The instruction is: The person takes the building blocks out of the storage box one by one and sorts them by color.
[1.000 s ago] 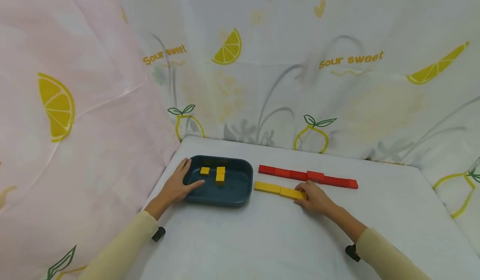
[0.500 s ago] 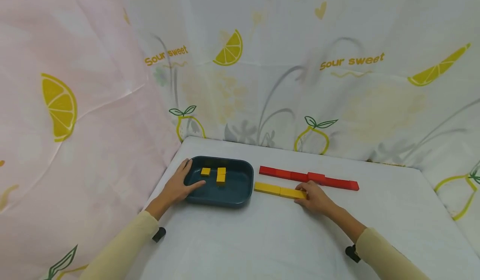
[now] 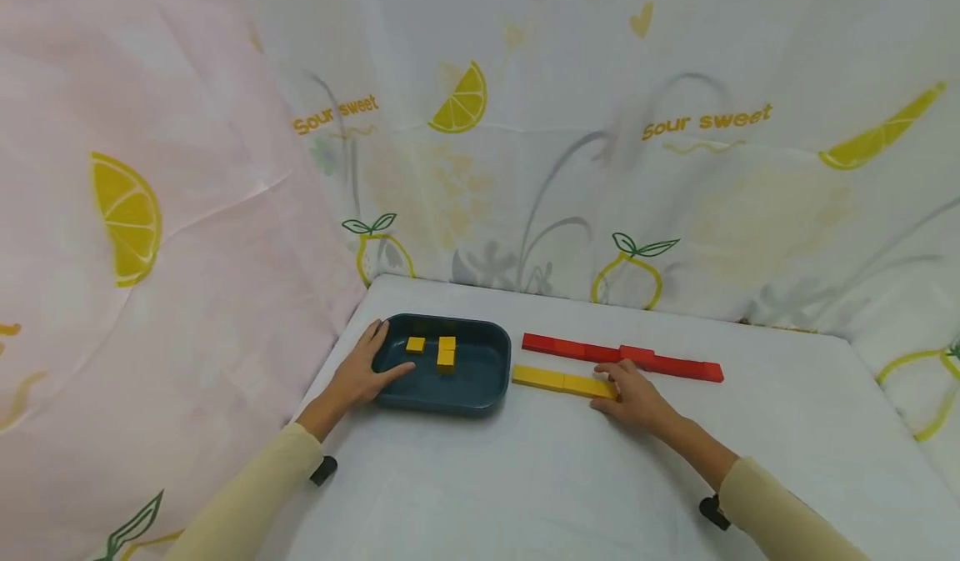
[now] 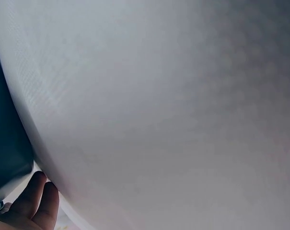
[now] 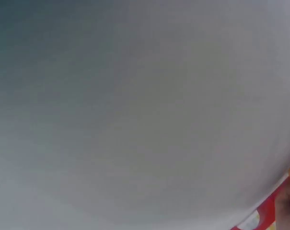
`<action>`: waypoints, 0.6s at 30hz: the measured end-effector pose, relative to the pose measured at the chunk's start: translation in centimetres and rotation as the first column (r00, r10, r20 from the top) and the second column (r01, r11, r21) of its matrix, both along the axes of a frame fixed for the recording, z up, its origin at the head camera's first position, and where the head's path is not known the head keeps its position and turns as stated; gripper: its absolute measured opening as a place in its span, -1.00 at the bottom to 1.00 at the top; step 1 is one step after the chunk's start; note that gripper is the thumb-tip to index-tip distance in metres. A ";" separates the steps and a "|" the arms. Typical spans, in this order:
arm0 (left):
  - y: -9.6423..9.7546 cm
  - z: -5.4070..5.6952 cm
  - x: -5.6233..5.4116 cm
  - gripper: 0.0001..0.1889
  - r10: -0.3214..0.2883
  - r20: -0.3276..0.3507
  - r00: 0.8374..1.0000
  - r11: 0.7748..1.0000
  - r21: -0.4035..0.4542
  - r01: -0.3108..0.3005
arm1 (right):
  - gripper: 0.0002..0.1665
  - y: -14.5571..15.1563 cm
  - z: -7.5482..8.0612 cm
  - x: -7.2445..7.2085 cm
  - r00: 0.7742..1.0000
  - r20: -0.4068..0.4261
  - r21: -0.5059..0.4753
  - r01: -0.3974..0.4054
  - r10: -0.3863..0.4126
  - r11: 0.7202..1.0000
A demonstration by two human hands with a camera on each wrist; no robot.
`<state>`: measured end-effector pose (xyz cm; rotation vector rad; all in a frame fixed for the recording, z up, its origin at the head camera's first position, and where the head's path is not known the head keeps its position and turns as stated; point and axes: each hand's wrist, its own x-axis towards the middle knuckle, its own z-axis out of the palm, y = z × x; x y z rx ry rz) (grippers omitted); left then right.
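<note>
A dark blue tray [image 3: 420,398] with several small yellow blocks [image 3: 446,361] in it stands on the white cloth. My left hand [image 3: 360,373] rests at its left rim, fingers spread along the outside and thumb reaching over the edge; some fingers [image 4: 46,206] show beside the tray wall in the left wrist view. To the right lies a row of yellow blocks [image 3: 540,378]. My right hand [image 3: 636,398] pinches the yellow block [image 3: 588,387] at the row's right end between thumb and fingers. Only part of this hand [image 5: 287,206] shows in the right wrist view.
Behind the yellow row lies a longer row of red blocks [image 3: 678,366], one of them [image 3: 636,353] sticking up above the others. Patterned cloth walls [image 3: 555,169] with lemon prints rise at the back and left of the white table surface [image 3: 510,478].
The head view has shifted very slightly. Both hands, the tray and the blocks stay essentially in place.
</note>
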<state>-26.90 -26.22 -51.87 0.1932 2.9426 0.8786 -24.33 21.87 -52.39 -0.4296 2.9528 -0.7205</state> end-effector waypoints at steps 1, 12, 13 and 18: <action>-0.1 0.1 0.0 0.18 0.001 0.003 1.000 1.000 0.002 -0.001 | -0.28 -0.1 0.1 0.1 0.999 -0.043 0.021 -0.007 0.008 1.000; -0.1 0.3 0.3 0.16 0.022 0.001 1.000 1.000 0.013 -0.023 | 0.04 -4.2 2.2 1.3 0.839 -0.482 0.176 -0.189 0.252 0.966; -0.1 0.2 0.2 0.16 0.017 0.003 1.000 1.000 0.013 -0.017 | 0.04 -4.9 2.3 1.3 0.841 -0.470 0.183 -0.205 0.269 0.961; -0.1 0.2 0.3 0.15 0.014 0.000 1.000 1.000 0.001 -0.014 | -0.01 -9.1 3.1 1.1 0.879 -0.372 0.163 -0.255 0.299 0.953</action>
